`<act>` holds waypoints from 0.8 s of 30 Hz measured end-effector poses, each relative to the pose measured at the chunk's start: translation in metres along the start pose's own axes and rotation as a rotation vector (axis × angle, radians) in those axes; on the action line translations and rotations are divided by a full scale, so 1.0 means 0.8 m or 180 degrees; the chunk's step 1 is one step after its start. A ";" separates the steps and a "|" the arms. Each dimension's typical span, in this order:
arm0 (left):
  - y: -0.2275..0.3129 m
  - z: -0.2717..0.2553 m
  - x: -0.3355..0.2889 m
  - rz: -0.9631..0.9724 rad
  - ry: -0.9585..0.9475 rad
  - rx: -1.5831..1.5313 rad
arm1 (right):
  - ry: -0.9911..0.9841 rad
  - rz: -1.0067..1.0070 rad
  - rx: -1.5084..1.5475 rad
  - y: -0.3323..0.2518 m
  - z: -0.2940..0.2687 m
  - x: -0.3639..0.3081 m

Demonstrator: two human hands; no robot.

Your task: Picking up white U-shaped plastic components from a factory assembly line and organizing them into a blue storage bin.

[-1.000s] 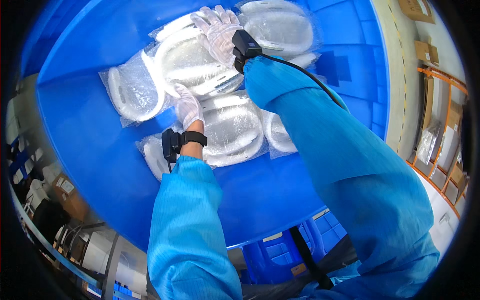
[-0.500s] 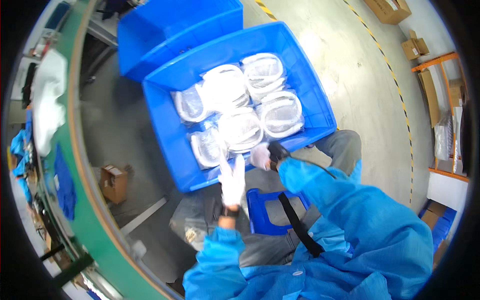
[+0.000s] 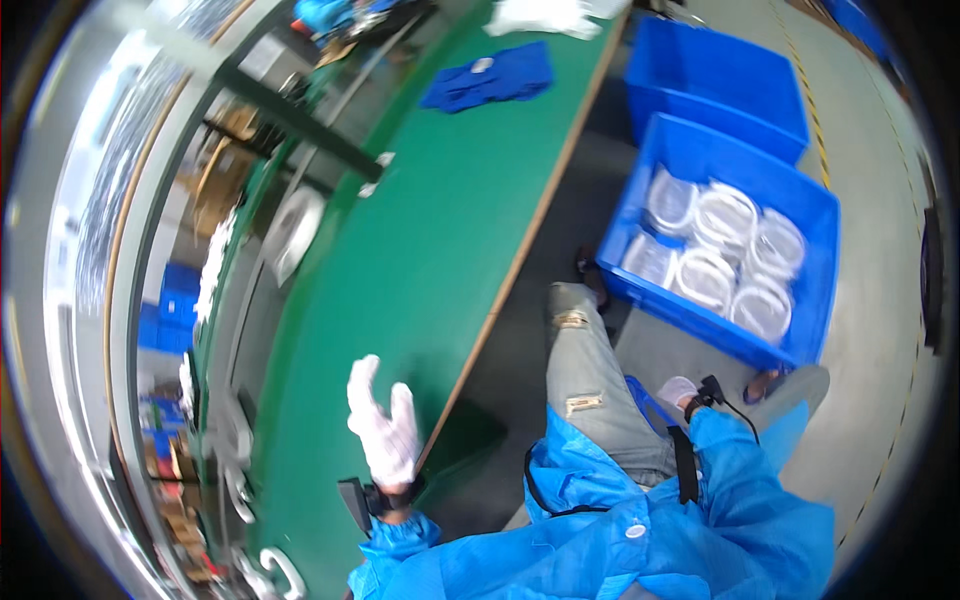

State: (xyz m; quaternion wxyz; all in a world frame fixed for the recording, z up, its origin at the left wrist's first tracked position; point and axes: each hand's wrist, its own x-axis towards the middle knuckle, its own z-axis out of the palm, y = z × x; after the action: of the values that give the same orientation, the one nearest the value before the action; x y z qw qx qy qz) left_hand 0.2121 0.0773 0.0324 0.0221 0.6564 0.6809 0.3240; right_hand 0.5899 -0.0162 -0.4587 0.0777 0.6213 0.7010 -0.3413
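Observation:
My left hand [image 3: 385,428], in a white glove, is raised over the near right edge of the green table [image 3: 430,230]. Its fingers and thumb are spread, with nothing between them. My right hand [image 3: 679,391], also gloved in white, is low beside the blue stool [image 3: 648,405], just short of the blue bin [image 3: 690,325]. Its fingers are too small and blurred to read, and I cannot tell whether it touches the stool. Inside the bin lie several white rounded parts [image 3: 725,218] in clear plastic bags.
A second blue bin [image 3: 720,75] stands behind the first. On the table's far part lie a folded blue cloth [image 3: 495,78] and a crumpled white sheet [image 3: 545,15]. White curved pieces [image 3: 285,572] are at lower left. A dark post [image 3: 300,125] rises at the table's far side.
My view has swung left toward the green table. My left hand has gone from the bin's near edge to over the table; my right hand has drawn back from the bin toward the stool.

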 end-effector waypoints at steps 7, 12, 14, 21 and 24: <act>-0.175 -0.004 0.054 0.0178 0.0195 0.1510 | -0.0572 -0.0815 0.3395 -0.216 -0.435 -0.095; -0.192 0.002 0.203 0.0117 0.0004 0.1434 | -0.0175 -0.2113 0.3077 -0.403 -0.543 -0.072; -0.209 0.033 0.298 0.0719 0.0655 0.1512 | 0.1646 -0.2529 0.1365 -0.468 -0.527 -0.036; -0.311 0.135 0.532 0.0265 -0.0743 0.2466 | 0.2542 -0.2424 -0.0152 -0.483 -0.504 -0.012; -0.454 0.110 0.564 0.0739 -0.1209 0.3106 | 0.2586 -0.2624 -0.0265 -0.506 -0.495 -0.014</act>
State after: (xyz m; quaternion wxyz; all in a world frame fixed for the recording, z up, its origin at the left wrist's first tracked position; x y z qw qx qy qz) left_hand -0.1291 0.5494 -0.0293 -0.1988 0.7085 0.6593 -0.1544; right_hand 0.3427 0.2042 0.0009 -0.3125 0.3747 0.8715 -0.0497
